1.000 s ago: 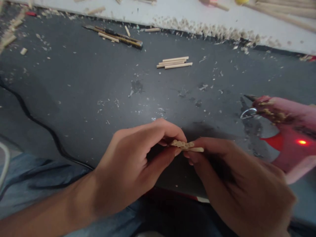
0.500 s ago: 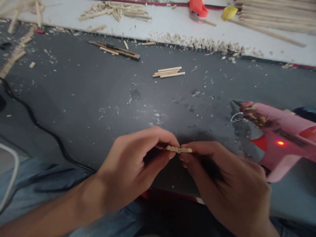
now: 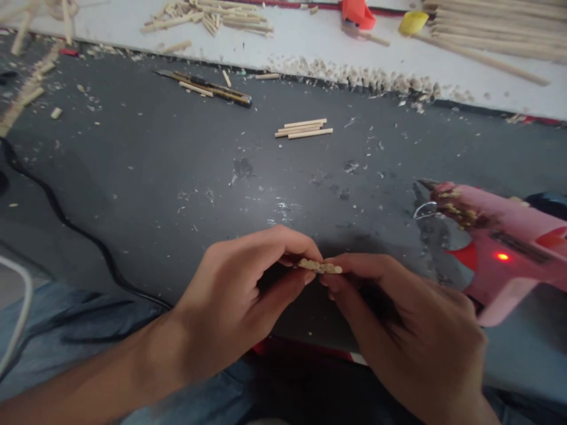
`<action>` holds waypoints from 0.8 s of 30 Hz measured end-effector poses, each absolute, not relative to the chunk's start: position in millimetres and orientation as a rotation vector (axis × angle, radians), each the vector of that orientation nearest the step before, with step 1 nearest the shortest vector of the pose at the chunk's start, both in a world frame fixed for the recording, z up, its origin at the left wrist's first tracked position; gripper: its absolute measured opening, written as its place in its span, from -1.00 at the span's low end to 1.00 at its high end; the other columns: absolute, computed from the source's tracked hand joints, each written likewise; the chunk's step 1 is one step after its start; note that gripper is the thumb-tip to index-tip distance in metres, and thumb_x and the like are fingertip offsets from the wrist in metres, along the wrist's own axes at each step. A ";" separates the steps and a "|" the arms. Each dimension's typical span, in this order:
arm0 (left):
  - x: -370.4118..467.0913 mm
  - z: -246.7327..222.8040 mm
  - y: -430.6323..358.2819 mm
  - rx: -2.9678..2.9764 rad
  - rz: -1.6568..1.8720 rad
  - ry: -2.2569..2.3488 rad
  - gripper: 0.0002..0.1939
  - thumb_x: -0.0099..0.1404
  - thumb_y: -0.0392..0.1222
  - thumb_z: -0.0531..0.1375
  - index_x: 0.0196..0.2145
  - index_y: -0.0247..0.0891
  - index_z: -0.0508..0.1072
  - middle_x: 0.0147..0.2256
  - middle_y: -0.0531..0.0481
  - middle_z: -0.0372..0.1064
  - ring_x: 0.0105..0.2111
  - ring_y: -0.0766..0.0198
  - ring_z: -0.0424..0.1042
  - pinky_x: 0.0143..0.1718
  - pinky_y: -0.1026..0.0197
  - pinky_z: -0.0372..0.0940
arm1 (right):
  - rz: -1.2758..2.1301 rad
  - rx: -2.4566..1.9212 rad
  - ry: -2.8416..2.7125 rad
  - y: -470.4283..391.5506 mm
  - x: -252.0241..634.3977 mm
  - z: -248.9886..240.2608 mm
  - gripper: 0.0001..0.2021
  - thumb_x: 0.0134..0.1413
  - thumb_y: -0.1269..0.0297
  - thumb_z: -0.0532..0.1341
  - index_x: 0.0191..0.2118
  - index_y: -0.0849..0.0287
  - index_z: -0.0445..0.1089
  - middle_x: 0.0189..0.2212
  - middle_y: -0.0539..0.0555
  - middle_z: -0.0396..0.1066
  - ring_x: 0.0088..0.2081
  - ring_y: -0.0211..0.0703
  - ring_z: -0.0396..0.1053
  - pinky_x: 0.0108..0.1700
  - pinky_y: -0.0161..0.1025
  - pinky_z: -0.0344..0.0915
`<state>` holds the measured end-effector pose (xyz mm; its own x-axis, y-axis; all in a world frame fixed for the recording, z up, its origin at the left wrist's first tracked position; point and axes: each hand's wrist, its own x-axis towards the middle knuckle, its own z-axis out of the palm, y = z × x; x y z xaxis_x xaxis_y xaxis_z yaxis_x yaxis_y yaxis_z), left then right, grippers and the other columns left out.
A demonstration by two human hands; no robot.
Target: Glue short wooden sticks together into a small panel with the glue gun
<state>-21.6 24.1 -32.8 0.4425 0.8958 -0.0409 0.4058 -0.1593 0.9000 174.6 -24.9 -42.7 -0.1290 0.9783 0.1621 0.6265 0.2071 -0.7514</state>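
Note:
A small row of short wooden sticks (image 3: 319, 267), side by side with their round ends facing up, is held over the grey table's near edge. My left hand (image 3: 252, 289) pinches its left part between thumb and forefinger. The right part is pinched by my right hand (image 3: 407, 324), its fingertips almost touching the left ones. Beyond the hands, several loose short sticks (image 3: 303, 128) lie on the grey table (image 3: 186, 165). To the right rests a pink glue gun (image 3: 509, 236) with a glowing red light, its nozzle pointing left.
A craft knife (image 3: 208, 88) lies at the back left. Behind it, a white board (image 3: 310, 44) bears a pile of cut sticks (image 3: 208, 16), long sticks (image 3: 500, 26), an orange object (image 3: 358, 14) and a yellow one (image 3: 413, 23). A black cable (image 3: 84, 233) runs along the left.
Both hands keep their grip. The row of sticks has tilted slightly, its right end a little lower and further left. The other objects lie as before.

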 end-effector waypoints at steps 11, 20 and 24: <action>-21.7 -25.7 30.7 1.592 0.481 1.087 -0.85 0.42 -0.24 0.28 -0.07 -0.06 0.49 -0.29 0.26 0.60 -0.33 0.44 0.58 -0.30 0.43 0.41 | 0.835 -1.472 -1.625 -30.2 182.8 -43.2 -0.65 0.28 0.43 0.26 0.13 0.05 0.34 -0.24 -0.06 0.43 -0.29 -0.39 0.44 -0.24 -0.47 0.40; -29.1 -30.8 25.4 2.125 0.531 1.086 -0.65 0.42 -0.30 0.21 0.13 -0.24 0.44 0.00 -0.01 0.46 -0.08 0.35 0.48 -0.05 0.35 0.41 | 0.600 -1.584 -1.914 -31.9 191.0 -42.7 -0.72 0.32 0.34 0.22 0.11 0.09 0.36 -0.23 -0.03 0.38 -0.26 -0.32 0.39 -0.15 -0.41 0.40; -38.2 -33.7 30.0 2.297 0.595 0.807 -0.69 0.38 -0.44 0.19 0.04 -0.31 0.49 0.05 -0.05 0.48 0.09 0.35 0.43 0.21 0.37 0.30 | 0.454 -1.556 -2.007 -34.2 183.2 -43.2 -0.68 0.26 0.31 0.28 0.10 0.22 0.36 -0.15 0.06 0.41 -0.19 -0.26 0.42 -0.04 -0.38 0.44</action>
<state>-38.2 30.0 -33.7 0.7111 0.6735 0.2018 0.3917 -0.6179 0.6818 183.2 -34.2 -43.2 -0.1745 0.9601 0.2187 0.7724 0.2712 -0.5743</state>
